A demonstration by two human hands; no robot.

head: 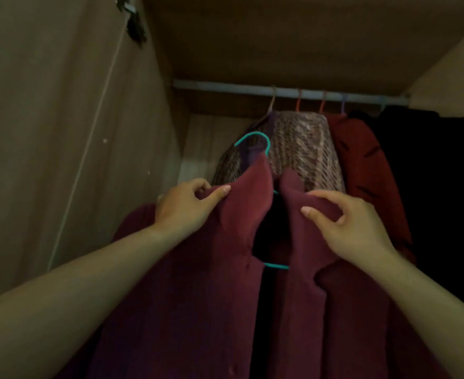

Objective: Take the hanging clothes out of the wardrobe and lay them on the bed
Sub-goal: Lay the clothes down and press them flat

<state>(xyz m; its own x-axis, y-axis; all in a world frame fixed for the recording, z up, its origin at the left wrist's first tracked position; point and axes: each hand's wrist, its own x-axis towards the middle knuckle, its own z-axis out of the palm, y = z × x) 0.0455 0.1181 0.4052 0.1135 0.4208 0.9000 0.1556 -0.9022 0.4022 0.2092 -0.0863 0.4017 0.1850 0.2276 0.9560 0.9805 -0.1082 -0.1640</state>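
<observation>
Both hands, left (183, 205) and right (353, 225), pinch a maroon coat (198, 296) on its teal hanger (255, 138), off the wardrobe rail (252, 90).

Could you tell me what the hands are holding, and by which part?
Both hold the maroon coat at its collar: left hand on the left lapel, right hand on the right.
</observation>
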